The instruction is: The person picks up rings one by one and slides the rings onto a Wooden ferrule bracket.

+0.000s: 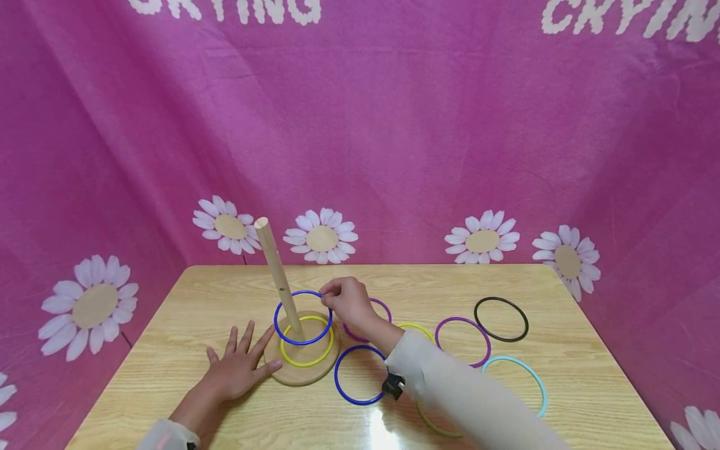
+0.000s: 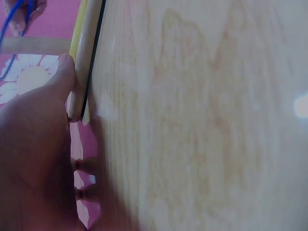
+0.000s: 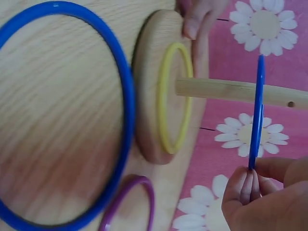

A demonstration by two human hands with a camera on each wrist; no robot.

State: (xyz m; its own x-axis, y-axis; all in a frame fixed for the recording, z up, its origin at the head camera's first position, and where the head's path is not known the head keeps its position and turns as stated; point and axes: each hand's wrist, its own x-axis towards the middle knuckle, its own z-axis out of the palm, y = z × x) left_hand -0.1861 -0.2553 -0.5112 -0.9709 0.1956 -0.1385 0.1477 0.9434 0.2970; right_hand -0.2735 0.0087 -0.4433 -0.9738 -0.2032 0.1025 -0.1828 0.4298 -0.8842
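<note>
One blue ring (image 1: 302,344) circles the post (image 1: 274,259) above its base (image 1: 298,379), R grip (image 1: 350,304) clamped on it right of post. Prob. light, stiff, slick-ish; best pinched away fr. post. L grip (image 1: 235,372): fingers apart, left of post.

White glare (image 1: 384,431) spots the brightly lit table (image 1: 579,375)

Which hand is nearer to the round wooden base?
Left. The left hand touches the wooden base at its rim; the right hand is raised clear of it, pinching a blue ring.
</note>
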